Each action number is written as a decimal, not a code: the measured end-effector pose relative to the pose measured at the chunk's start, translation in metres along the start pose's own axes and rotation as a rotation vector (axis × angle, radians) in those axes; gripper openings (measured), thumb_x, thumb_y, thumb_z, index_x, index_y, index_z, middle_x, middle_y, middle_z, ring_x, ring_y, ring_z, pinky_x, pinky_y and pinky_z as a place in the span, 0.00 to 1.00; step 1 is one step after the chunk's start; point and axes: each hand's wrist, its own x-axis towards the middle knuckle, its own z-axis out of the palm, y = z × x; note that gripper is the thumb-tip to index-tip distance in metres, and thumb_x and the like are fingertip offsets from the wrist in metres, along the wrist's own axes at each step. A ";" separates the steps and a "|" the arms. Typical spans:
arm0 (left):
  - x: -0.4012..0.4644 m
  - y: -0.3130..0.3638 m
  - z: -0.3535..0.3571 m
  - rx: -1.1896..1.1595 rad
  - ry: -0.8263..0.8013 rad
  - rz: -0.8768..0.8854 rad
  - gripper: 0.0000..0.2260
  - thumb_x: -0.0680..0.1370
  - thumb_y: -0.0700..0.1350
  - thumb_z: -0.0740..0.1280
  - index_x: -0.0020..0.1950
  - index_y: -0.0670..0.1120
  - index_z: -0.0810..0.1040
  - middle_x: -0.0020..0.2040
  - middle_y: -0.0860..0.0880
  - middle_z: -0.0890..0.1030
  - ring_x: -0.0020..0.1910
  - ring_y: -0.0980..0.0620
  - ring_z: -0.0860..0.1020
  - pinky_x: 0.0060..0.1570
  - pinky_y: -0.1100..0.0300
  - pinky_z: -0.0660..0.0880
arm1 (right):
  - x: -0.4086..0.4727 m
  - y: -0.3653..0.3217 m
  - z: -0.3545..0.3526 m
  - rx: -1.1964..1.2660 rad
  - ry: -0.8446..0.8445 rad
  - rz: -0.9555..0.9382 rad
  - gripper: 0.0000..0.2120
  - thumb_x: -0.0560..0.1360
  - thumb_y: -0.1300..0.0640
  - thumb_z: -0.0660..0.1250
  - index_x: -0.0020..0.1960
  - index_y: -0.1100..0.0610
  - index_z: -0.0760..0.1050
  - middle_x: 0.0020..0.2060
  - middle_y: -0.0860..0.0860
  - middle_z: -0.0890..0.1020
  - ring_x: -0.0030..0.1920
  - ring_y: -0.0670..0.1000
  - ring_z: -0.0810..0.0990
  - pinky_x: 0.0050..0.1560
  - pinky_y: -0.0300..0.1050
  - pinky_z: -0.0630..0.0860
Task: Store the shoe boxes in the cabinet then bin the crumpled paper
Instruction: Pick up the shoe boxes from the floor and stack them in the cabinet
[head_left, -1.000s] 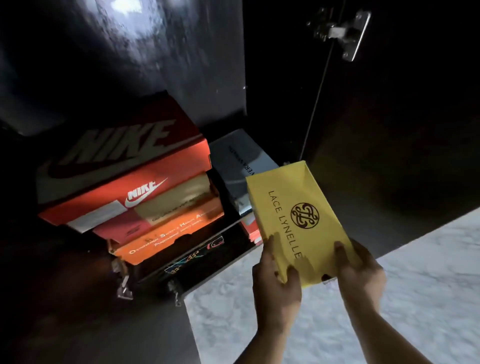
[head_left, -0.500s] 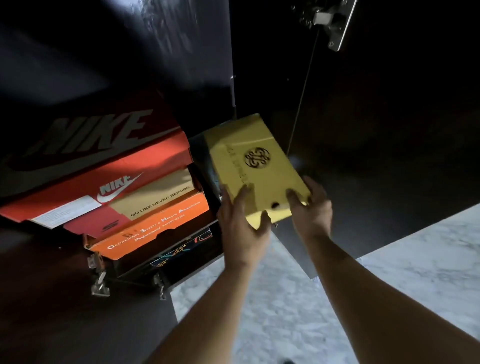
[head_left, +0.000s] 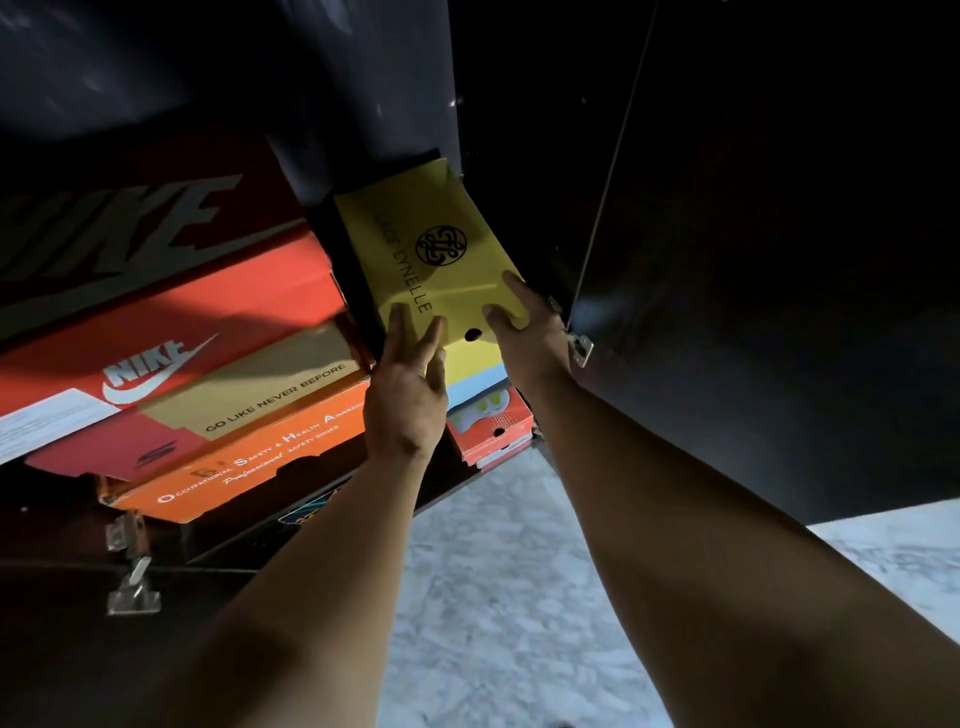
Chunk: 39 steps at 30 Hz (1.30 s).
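i see both hands on the yellow lace lynelle shoe box, which sits in the right part of the black cabinet, on top of a pale blue box and a red-orange box below it. its far end is in shadow and i can't see how deep it goes. my left hand rests on the near edge of the lid with its fingers straight and slightly apart, flat against the cardboard. my right hand touches the lid's near right corner, fingers extended; its outer side is hidden by the cabinet edge. left of the yellow box stands a stack: a red nike box on top, a tan-and-red box reading "go like never before", an orange safety-shoe box, and a dark box underneath that is mostly hidden by my left forearm. metal hinges show at the lower left. marble floor lies below. no crumpled paper is in view.
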 end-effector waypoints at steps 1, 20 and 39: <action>-0.002 0.000 0.002 0.025 0.011 0.006 0.19 0.83 0.44 0.64 0.74 0.52 0.75 0.82 0.44 0.60 0.78 0.44 0.65 0.67 0.52 0.73 | 0.000 0.000 -0.001 -0.035 -0.026 -0.002 0.25 0.82 0.48 0.68 0.78 0.43 0.69 0.76 0.53 0.71 0.73 0.57 0.72 0.68 0.50 0.73; -0.305 0.200 0.173 0.079 -1.297 -0.283 0.12 0.79 0.54 0.70 0.58 0.50 0.77 0.62 0.47 0.80 0.59 0.45 0.79 0.53 0.57 0.73 | -0.328 0.254 -0.282 0.055 0.573 0.873 0.17 0.82 0.43 0.63 0.61 0.51 0.82 0.59 0.50 0.85 0.61 0.54 0.82 0.51 0.41 0.72; -0.650 0.363 0.646 -0.055 -1.680 -0.317 0.30 0.79 0.45 0.72 0.79 0.48 0.65 0.77 0.44 0.70 0.71 0.45 0.74 0.58 0.58 0.74 | -0.506 0.734 -0.606 0.140 0.891 1.373 0.33 0.80 0.49 0.69 0.80 0.55 0.62 0.73 0.59 0.75 0.71 0.59 0.75 0.66 0.47 0.71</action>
